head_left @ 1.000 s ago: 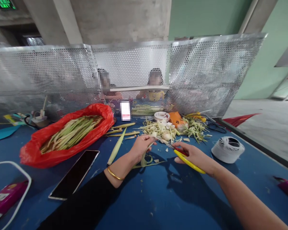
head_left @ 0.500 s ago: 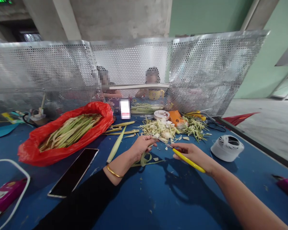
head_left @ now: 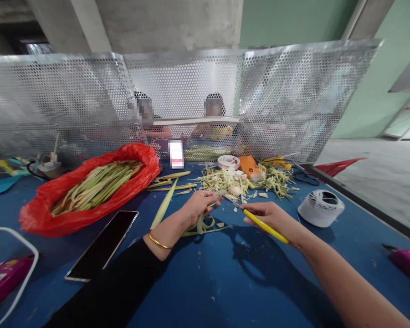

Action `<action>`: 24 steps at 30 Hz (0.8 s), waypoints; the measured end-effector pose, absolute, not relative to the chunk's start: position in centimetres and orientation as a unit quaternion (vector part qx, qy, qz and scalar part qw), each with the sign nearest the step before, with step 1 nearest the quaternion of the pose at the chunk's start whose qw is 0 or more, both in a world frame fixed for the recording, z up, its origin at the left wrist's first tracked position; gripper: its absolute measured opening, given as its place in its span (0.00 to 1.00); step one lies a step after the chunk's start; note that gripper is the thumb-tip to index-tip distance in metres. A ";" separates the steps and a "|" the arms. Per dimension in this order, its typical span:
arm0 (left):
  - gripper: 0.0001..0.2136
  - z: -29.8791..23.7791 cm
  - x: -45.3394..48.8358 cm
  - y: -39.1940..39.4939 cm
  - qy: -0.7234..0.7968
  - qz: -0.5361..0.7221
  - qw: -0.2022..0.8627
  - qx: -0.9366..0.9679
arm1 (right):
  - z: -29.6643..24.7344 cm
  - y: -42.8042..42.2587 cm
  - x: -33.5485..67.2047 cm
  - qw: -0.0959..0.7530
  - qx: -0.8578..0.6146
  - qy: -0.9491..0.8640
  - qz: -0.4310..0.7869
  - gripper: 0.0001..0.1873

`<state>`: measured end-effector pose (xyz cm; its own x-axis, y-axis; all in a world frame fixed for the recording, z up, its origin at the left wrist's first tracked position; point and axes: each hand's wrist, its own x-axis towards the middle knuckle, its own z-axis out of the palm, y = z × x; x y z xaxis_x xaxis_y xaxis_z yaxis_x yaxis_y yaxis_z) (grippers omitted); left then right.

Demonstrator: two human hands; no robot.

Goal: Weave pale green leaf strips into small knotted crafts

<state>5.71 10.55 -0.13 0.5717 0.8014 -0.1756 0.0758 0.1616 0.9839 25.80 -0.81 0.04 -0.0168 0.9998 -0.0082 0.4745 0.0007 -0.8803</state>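
Observation:
My left hand (head_left: 198, 207), a gold bangle at its wrist, is closed in a pinch on a green leaf strip (head_left: 205, 225), which curls below the palm and trails over the table. In my right hand (head_left: 273, 216) is a pair of scissors (head_left: 264, 226) with yellow handles. Their blades point left and reach the left fingertips; whether the blades are parted is too small to tell. Just beyond the hands lies a pile of pale trimmings (head_left: 225, 180). A pale green husk leaf (head_left: 164, 207) rests left of the left hand.
A red plastic bag (head_left: 123, 200) of long leaf strips (head_left: 99, 182) and a dark phone (head_left: 102, 246) lie at left. White twine (head_left: 321, 208) stands at right, a tape roll (head_left: 228, 161) behind the pile. A perforated metal screen (head_left: 191, 82) spans the back; two people sit behind it.
The pale bit that stuck up at my left fingertips no longer shows there. The scissor tips have come slightly closer to those fingertips. The whole view has shifted a little.

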 end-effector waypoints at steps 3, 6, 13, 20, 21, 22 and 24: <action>0.09 0.3 5.7 10.3 0.386 0.276 0.664 0.577 | -0.4 -0.6 26.1 0.317 -0.660 -0.630 0.258 0.24; 0.06 1.3 5.7 9.6 0.396 0.288 0.665 0.563 | -0.8 -0.4 26.3 0.196 -0.721 -0.658 0.088 0.22; 0.06 6.0 5.2 6.3 0.363 0.394 0.672 0.511 | -0.6 -1.0 25.8 0.097 -0.726 -0.681 0.020 0.15; 0.06 9.5 5.0 1.5 0.306 0.462 0.631 0.543 | 2.0 -2.6 21.5 0.501 -0.525 -0.657 0.205 0.28; 0.06 9.7 5.1 0.7 0.297 0.463 0.633 0.545 | 2.3 -2.9 20.2 0.547 -0.464 -0.651 0.248 0.30; 0.05 9.9 5.3 0.1 0.291 0.466 0.635 0.543 | 2.6 -3.1 18.8 0.571 -0.420 -0.644 0.288 0.31; 0.05 10.0 5.4 -1.0 0.283 0.479 0.638 0.532 | 3.0 -3.5 16.1 0.581 -0.388 -0.619 0.360 0.25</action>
